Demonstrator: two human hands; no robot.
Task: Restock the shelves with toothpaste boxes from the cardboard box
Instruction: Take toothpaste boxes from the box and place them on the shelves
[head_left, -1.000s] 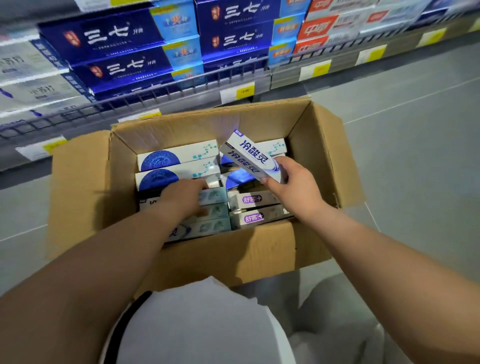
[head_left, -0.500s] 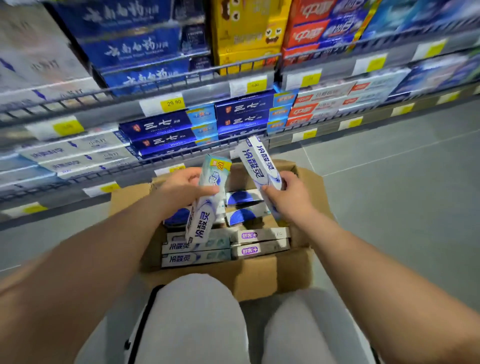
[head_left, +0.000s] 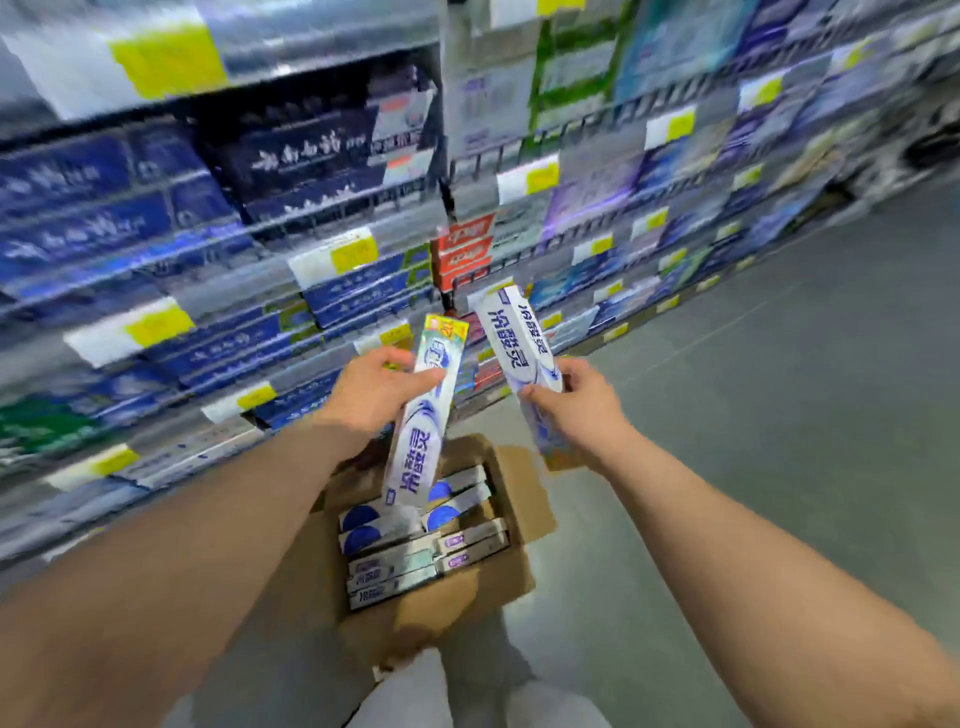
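Toothpaste box (head_left: 423, 421) gripped by left hand (head_left: 374, 389); second toothpaste box (head_left: 514, 338) gripped by right hand (head_left: 576, 410); cardboard box (head_left: 441, 608) at 6 o'clock; shelves (head_left: 234, 283) at 10 o'clock.

Ahead of you the shelves (head_left: 218, 244) smeared by motion blur, their price labels (head_left: 354, 254) unreadable (just yellow patches), left wall of the cardboard box (head_left: 524, 499) hidden behind your left forearm (head_left: 218, 519)

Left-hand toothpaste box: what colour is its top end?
Yellow; the toothpaste box shows best in head view.
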